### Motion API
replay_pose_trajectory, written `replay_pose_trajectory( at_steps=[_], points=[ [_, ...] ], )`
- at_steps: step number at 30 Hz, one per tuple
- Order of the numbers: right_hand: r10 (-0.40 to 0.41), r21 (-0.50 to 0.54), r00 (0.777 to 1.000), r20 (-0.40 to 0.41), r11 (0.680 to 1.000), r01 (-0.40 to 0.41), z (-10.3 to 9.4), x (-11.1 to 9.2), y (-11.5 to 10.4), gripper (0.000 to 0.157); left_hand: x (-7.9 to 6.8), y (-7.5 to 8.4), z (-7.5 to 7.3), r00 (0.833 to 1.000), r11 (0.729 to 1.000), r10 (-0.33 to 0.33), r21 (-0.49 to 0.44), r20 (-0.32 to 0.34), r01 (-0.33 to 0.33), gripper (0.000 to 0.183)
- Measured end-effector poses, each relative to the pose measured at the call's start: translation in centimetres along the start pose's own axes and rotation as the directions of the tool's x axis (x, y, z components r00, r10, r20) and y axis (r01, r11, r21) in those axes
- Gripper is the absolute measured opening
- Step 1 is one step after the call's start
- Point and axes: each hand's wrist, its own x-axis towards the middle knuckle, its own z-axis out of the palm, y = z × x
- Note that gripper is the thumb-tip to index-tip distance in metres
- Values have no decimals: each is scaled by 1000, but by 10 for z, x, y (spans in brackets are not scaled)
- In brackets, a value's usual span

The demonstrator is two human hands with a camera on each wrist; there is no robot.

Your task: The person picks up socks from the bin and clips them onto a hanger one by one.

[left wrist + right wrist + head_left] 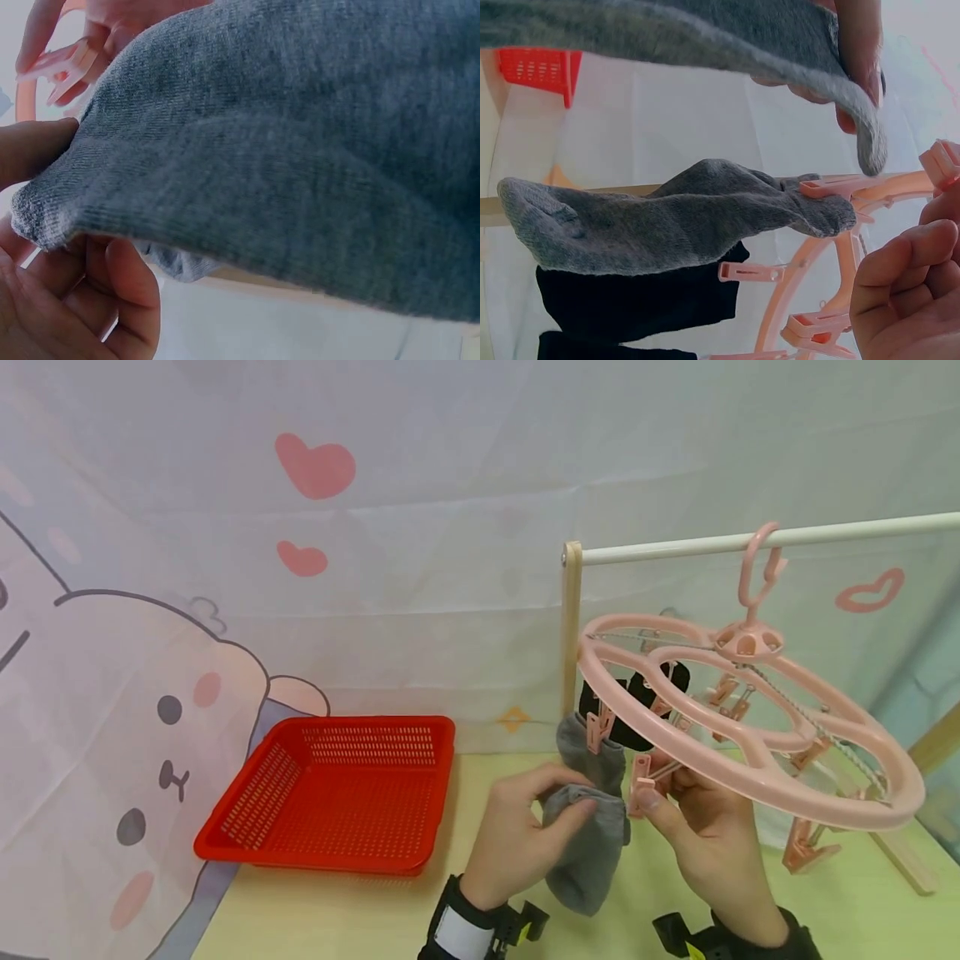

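My left hand (517,835) pinches the edge of a grey sock (585,872) between thumb and fingers, and the sock hangs down from it. To the right of it, my right hand (723,847) grips a pink clothespin (640,787) at the near left edge of the round pink hanger (795,797). The held sock and this clothespin are apart by a small gap. Another grey sock (667,225) hangs clipped to the hanger just behind. Farther back, black socks (637,300) hang from other clips. The right fingertips are partly hidden by the hanger ring.
The hanger's hook sits over a white rod (862,532) on a wooden post (572,635). A red basket (315,862) stands on the table (300,922) to the left. Several other pink clothespins (806,852) dangle around the hanger. A printed cloth (450,460) hangs behind.
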Motion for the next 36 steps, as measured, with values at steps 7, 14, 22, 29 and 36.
replay_pose_trajectory(
  at_steps=[7,14,22,29,36],
  points=[
    [43,-36,999,-1,998,-43,0,0,0,26,1,-2,11,999,999,36,7,5,-36,10],
    [11,-78,1000,17,997,-10,-1,1,1,32,0,0,19,1000,1000,12,-21,28,-12,10],
    [-26,-98,1000,1,995,26,-3,0,0,40,-6,-26,28,997,999,-29,-25,69,30,12],
    [-39,-53,999,0,998,39,-3,1,0,42,-6,-29,28,996,998,-19,-60,88,24,11],
    [-47,7,998,29,999,46,-4,1,0,40,-4,-20,25,993,993,-26,-108,117,38,7]
  ],
)
